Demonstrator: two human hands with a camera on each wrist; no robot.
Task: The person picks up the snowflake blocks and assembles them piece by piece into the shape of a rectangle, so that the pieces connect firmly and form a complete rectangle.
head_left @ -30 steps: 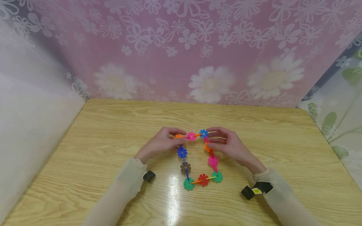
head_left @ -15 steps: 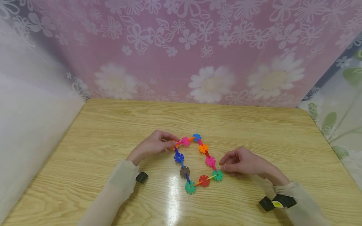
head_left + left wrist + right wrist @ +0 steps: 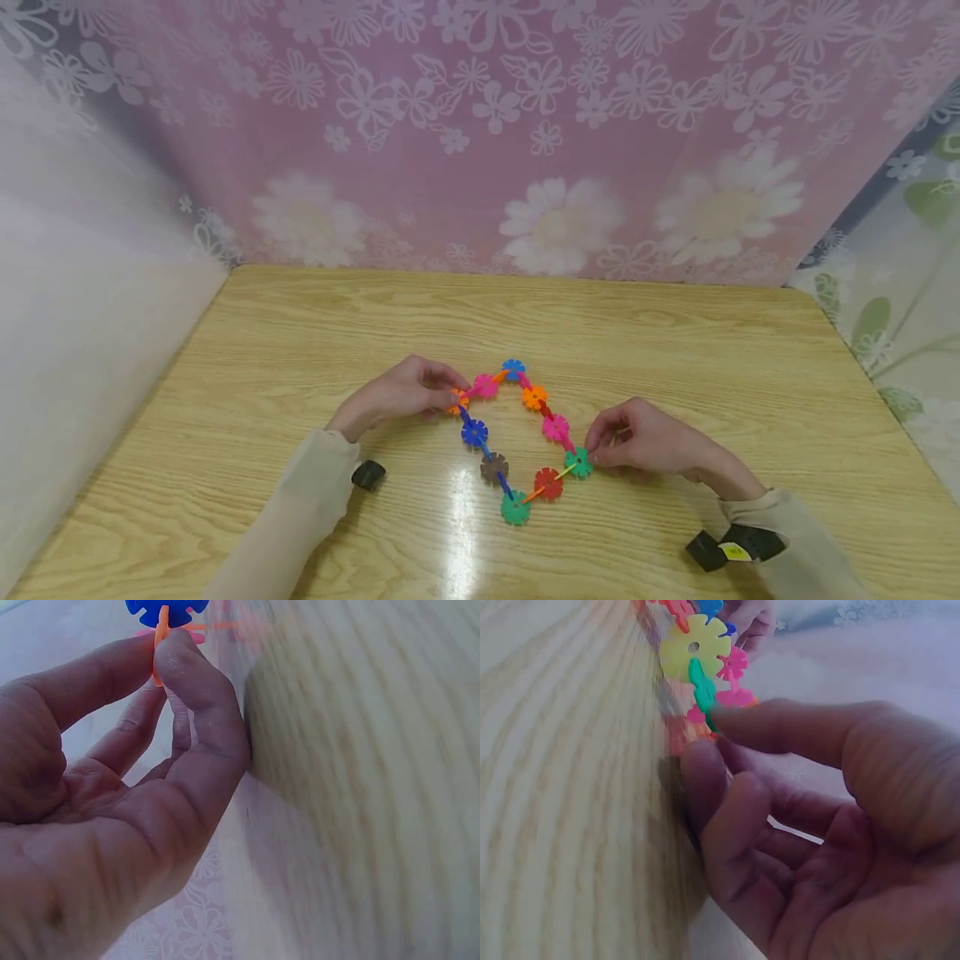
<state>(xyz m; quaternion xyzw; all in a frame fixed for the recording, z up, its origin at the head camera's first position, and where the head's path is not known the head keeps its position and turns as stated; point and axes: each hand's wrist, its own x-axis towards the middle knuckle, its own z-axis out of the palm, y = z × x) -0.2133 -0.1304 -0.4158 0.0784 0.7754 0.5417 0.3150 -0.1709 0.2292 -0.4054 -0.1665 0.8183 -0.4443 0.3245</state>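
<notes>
A closed loop of linked notched plastic discs in several colours lies on the table in the head view, shaped like a diamond. My left hand (image 3: 405, 387) pinches the orange disc (image 3: 457, 402) at the loop's left corner; the left wrist view shows that orange disc (image 3: 159, 646) edge-on between thumb and finger, by a blue disc (image 3: 166, 611). At the right corner my right hand (image 3: 652, 437) pinches the green disc (image 3: 578, 462). In the right wrist view this green disc (image 3: 702, 686) slots into a yellow disc (image 3: 709, 641). Another green disc (image 3: 515, 507) forms the near corner, a light-blue disc (image 3: 513, 370) the far one.
The wood-grain table (image 3: 337, 317) reaches back to a pink flowered curtain (image 3: 450, 167). Pale cloth (image 3: 90, 275) hangs along the left side, flowered cloth (image 3: 892, 333) along the right. A black wrist device (image 3: 735, 546) sits at the right sleeve.
My right hand has left the loop's far right side and now holds the green disc at the right corner. My left hand has drawn the orange corner left and nearer; the loop has skewed into a diamond.
</notes>
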